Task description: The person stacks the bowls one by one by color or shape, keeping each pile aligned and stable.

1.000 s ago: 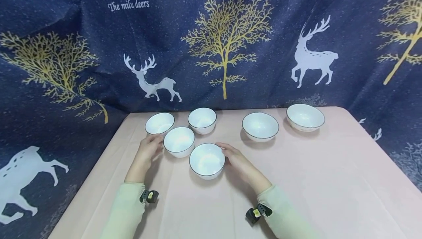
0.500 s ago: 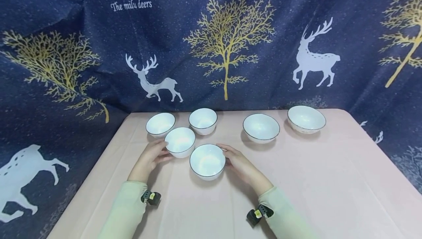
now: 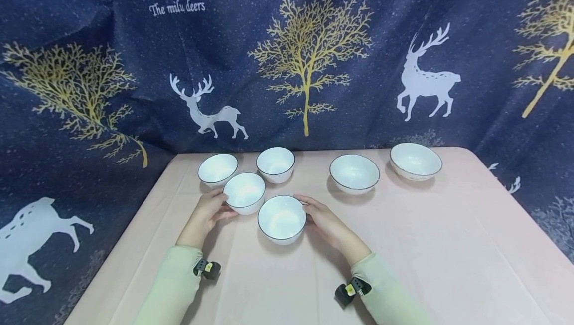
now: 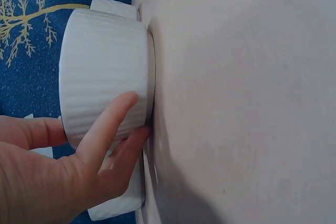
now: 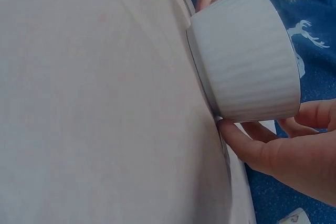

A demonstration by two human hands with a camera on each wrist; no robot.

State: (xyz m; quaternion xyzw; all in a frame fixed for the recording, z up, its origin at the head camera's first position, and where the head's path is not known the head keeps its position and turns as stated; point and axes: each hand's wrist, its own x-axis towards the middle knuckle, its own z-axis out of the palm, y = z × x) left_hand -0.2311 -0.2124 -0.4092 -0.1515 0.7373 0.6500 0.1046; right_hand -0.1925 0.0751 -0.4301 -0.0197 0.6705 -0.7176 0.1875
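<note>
A white ribbed bowl with a dark rim [image 3: 244,194] stands upright at the left of the table; my left hand [image 3: 208,215] holds its left side. In the left wrist view, one finger lies along the ribbed wall of that bowl [image 4: 105,66] and others reach its rim and lower edge. Just right and nearer stands a second such bowl [image 3: 282,220]. My right hand [image 3: 326,223] holds its right side, and in the right wrist view the right-hand fingers [image 5: 247,142] span this bowl [image 5: 247,56] from rim to base. The two bowls stand close together.
Behind them stand two similar bowls, one at the back left [image 3: 217,169] and one at the back middle [image 3: 275,163]. Two wider bowls, one [image 3: 354,173] nearer and one [image 3: 415,160] farther right, stand on the pink-covered table [image 3: 426,245]. A dark blue cloth [image 3: 350,90] hangs behind.
My left hand has shifted right and slightly nearer, from beside the back left bowl onto the bowl in front of it. My right hand and all the bowls stay in place.
</note>
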